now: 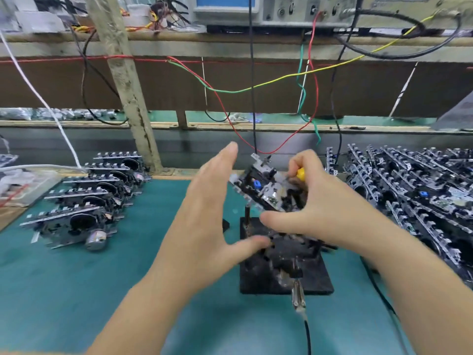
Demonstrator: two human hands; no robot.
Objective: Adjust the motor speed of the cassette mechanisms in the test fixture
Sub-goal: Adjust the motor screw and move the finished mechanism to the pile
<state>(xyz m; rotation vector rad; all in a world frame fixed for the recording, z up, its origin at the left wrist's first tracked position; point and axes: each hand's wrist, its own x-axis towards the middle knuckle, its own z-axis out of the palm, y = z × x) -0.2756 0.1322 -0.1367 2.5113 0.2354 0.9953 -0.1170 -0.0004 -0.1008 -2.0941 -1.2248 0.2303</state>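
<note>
**Two hands close in on the mechanism in the fixture**

Two hands frame one cassette mechanism (266, 187), which sits tilted on the black test fixture (284, 262) at the middle of the green mat (76, 278). That tilt likely turns its trimmer side up toward the person. The right hand (314, 201) curls round a yellow-handled screwdriver (301, 174), thumb stretched low across the fixture's front, probably to steady the tip for a fine turn. The left hand (207, 208) is spread wide, fingers straight, holding nothing, just beside the mechanism's left edge; whether it touches I cannot tell. A row of mechanisms (84, 201) stands lined up on the left, and a dense pile of mechanisms (414, 190) crowds the right, close to the working wrist. Red and green wires (256, 147) droop down behind the fixture, and a clip lead (298, 295) trails off its front, both easy to snag.
</note>
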